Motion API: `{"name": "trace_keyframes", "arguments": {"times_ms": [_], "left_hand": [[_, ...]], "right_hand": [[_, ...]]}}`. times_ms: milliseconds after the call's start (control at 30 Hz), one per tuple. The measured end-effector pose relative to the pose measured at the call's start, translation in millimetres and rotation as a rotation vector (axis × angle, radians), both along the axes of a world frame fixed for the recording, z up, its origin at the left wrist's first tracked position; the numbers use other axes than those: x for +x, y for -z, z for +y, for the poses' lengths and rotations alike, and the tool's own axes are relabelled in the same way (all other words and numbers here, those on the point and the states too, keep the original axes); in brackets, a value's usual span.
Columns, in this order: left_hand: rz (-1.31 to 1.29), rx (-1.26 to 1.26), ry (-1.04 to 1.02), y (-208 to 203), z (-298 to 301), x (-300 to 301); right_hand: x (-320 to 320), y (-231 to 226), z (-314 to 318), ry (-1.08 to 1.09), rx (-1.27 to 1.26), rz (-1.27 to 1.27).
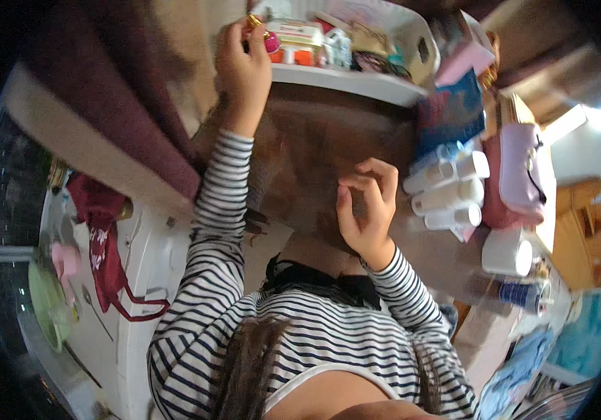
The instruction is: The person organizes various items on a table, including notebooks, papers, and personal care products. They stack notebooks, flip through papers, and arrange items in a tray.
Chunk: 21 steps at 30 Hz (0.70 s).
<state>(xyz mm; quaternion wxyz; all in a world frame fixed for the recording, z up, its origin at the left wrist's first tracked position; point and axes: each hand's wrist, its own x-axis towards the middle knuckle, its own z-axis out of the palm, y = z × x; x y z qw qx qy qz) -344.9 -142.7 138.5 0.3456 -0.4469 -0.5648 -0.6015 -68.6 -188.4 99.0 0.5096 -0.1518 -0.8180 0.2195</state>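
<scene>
My left hand (239, 66) reaches far forward, its fingers closed on a small pink bottle (271, 43) with a gold cap (253, 22). That hand is beside the left end of a white-rimmed basket (424, 54) full of small boxes, tubes and bottles. In front of my body, my right hand (369, 210) is raised with its fingers curved and apart. Nothing shows between its fingers. Several white bottles (447, 192) lie close to it on the right.
A lilac bag (521, 168), a blue packet (454, 112) and a white cylindrical container (507, 253) line the right side. On the left hangs a dark curtain (118, 91). A dark red cloth with straps (108, 259) lies on a white surface near a green basin (45, 301).
</scene>
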Motion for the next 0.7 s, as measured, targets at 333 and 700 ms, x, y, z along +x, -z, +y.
{"name": "trace_keyframes", "arguments": {"times_ms": [333,700], "left_hand": [[-0.375,-0.376,0.907,86.9,48.8,197.8],[-0.348,-0.557,0.949,107.6,54.4,209.6]], "right_hand": [[23.6,54.2,0.9,0.147,-0.460,0.017],[34.0,63.0,-2.2,0.038,-0.460,0.035]]}}
